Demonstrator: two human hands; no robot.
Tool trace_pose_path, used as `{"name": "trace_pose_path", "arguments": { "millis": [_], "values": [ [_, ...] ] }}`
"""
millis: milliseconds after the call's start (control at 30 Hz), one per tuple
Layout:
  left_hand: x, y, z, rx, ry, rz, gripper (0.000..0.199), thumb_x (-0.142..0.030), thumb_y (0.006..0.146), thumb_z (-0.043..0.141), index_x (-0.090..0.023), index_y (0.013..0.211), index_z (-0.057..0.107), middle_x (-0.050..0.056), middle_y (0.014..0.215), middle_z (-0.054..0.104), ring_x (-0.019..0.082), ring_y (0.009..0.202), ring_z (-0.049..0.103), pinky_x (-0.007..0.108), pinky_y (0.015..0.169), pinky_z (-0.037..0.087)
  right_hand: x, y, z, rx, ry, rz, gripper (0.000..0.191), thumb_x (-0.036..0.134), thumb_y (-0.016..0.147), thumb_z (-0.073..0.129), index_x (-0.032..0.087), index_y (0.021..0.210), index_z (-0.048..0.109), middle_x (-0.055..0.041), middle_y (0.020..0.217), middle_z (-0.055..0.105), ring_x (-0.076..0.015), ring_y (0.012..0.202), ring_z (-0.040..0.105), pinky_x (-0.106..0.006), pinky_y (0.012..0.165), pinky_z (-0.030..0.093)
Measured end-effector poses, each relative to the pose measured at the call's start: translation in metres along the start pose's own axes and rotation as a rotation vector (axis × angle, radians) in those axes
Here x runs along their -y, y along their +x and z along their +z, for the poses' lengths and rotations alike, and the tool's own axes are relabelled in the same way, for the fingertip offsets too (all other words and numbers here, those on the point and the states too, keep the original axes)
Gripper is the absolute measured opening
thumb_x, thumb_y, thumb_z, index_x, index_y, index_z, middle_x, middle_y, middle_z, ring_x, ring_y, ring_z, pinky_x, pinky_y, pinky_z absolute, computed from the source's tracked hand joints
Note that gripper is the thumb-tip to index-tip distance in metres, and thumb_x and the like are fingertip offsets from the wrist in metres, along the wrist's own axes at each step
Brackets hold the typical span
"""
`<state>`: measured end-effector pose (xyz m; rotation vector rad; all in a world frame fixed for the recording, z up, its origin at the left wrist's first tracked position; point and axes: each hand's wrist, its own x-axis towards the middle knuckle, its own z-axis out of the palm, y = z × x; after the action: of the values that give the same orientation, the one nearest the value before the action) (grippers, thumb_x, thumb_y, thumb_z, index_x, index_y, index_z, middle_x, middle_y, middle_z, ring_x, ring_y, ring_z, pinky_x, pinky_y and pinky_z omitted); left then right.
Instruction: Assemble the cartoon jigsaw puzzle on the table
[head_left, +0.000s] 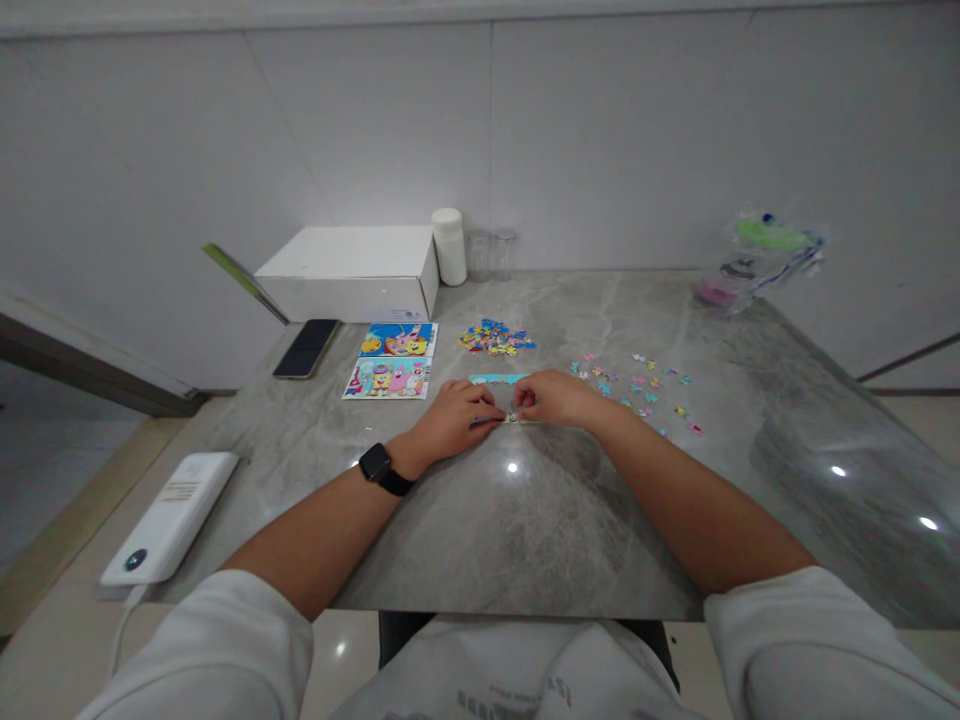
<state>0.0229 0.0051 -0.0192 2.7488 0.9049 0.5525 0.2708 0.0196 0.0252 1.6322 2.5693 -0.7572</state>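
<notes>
In the head view, a partly joined jigsaw lies between my hands, with a light-blue jigsaw strip (496, 379) along its far side and a few small jigsaw pieces (514, 418) along its near side. My left hand (457, 415), wearing a black watch, rests on the table with fingers stretched over the left part; its fingertips touch the near row. From the other side my right hand (551, 398) bends over the right part, thumb and forefinger pinched at a jigsaw piece mostly hidden by the fingers. My hands cover much of the puzzle's middle.
Beyond my hands lies a jigsaw pile (495, 338); loose pieces (649, 385) spread rightward. Cartoon picture cards (390, 378) and a phone (307, 348) lie left. Behind stand a white box (352, 285), white bottle (449, 248) and two glasses (491, 255). A plastic bag (757, 265) sits back right; a power bank (172, 515) front left.
</notes>
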Motion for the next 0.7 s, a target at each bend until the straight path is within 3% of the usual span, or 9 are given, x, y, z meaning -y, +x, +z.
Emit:
{"name": "trace_pose_path", "arguments": {
  "millis": [700],
  "values": [
    [-0.0038, 0.0052, 0.0000, 0.042, 0.014, -0.013, 0.022, -0.034, 0.105, 0.061, -0.031, 0.113, 0.081, 0.004, 0.111, 0.077, 0.025, 0.105, 0.066, 0.046, 0.095, 0.043, 0.0004, 0.0018, 0.0051, 0.015, -0.062, -0.039, 0.016, 0.029, 0.087, 0.078, 0.024, 0.102, 0.081, -0.0024, 0.099, 0.081, -0.0178, 0.086, 0.071, -0.025, 0.072, 0.045]
  ]
}}
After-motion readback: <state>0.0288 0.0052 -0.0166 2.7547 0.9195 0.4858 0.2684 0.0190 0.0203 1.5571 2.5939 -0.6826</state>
